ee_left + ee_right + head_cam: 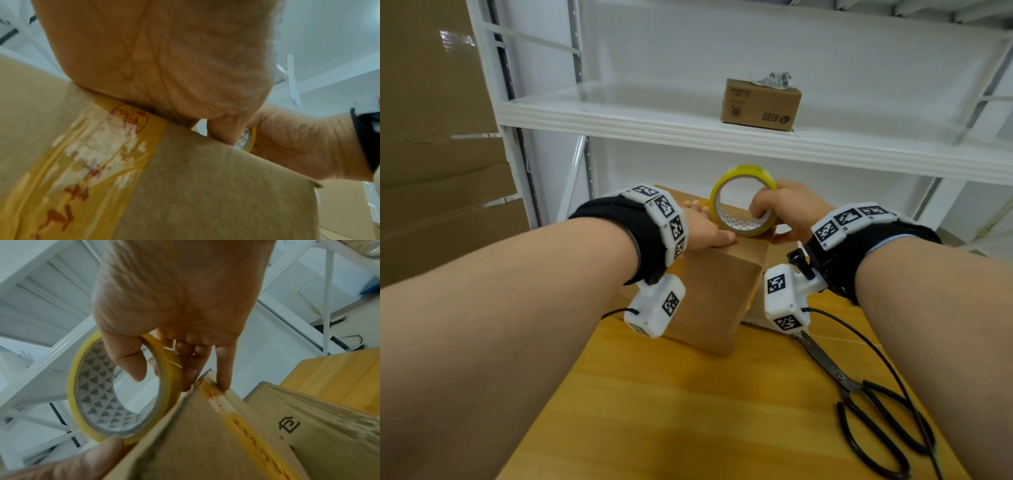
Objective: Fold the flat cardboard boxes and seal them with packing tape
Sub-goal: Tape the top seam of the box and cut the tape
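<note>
**Two hands steadied a light box for taping**

Two hands met atop the cardboard box (709, 291) on the wooden table (688, 411): hollow, crushable, best braced at its edges. Left hand (705, 229) pressed flat, fingers together. Right hand (787, 209) pinched the stiff tape roll (743, 202).

A matt brown cardboard box (717, 291) bore a glossy yellow printed tape strip (82, 162); the glossy yellow tape roll (743, 202) stood above a smooth yellow wooden tabletop (688, 411) beside black metal scissors (859, 404).
</note>
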A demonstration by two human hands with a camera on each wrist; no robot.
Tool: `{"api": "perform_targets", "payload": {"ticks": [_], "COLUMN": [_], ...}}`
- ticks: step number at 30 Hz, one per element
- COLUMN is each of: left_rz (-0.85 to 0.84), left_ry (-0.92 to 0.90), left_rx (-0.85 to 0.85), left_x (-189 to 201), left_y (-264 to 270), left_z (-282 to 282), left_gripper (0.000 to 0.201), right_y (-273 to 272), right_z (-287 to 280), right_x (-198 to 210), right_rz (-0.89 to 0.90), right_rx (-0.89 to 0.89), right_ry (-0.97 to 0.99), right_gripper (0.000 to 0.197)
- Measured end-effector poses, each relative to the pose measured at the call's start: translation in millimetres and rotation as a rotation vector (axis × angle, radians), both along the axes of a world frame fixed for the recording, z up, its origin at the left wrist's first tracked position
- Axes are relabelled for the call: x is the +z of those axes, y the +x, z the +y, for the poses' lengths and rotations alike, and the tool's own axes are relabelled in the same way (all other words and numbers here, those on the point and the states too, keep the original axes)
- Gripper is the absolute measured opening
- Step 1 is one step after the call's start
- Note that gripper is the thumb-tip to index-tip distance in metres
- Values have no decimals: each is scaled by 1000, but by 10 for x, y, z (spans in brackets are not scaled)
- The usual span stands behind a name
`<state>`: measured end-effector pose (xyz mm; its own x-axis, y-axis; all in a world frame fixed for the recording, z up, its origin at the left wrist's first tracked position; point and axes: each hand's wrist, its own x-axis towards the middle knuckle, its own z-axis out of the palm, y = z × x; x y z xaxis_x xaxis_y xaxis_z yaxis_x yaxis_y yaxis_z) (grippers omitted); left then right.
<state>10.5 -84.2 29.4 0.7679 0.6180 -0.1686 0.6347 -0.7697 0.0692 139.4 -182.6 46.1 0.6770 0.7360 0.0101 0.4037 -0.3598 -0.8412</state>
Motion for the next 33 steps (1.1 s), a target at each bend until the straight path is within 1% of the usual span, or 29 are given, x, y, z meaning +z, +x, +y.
{"api": "perform_targets", "payload": {"ticks": [2, 4, 6, 8, 9, 12, 13, 14, 16, 17, 21, 25, 29, 30, 33], "left_rz": [-35, -104, -151, -184, -196, -215, -209, -201, -177, -161, -155, -113, -83, -82, -86], "left_ry": [-36, -95, -153, -208, -226, -271, -275, -277, -254, -237, -235, -156, -150, -157, -146], "left_rx": [-9, -46, -54, -39, -34, 8, 27, 43, 63, 65, 60, 58, 49, 51, 52], "left_x": [17, 60, 70, 53, 43, 5, -5, -18, -35, -37, -34, -5, 10, 10, 25], "left_y": [-50, -100, -128, -154, -155, -118, -105, -94, -89, -87, -121, -152, -165, -175, -193], "left_z": [77, 143, 230, 293, 292, 283, 273, 260, 251, 245, 206, 133, 70, 60, 33], "left_gripper": [78, 71, 66, 68, 73, 111, 113, 106, 83, 78, 79, 78, 76, 76, 76], "right_y": [-8, -29, -71, -118, -133, -137, -131, -124, -112, -101, -36, 51, 94, 90, 43], "right_z": [14, 30, 39, 37, 29, -5, -13, -16, -14, -11, -24, -45, -60, -54, -29], "right_x": [24, 72, 124, 153, 155, 97, 74, 53, 28, 21, 27, 36, 60, 76, 119], "right_rz": [-8, -25, -34, -34, -32, -16, -12, -13, -20, -14, 90, 104, 166, 174, 174], "right_rx": [29, 75, 130, 172, 184, 182, 174, 168, 162, 158, 108, 76, 97, 100, 131], "right_ry": [25, 26, 3, -14, -15, 8, 23, 36, 54, 64, 126, 165, 163, 172, 223], "right_gripper": [30, 30, 41, 54, 60, 65, 64, 62, 59, 60, 67, 57, 65, 61, 41]}}
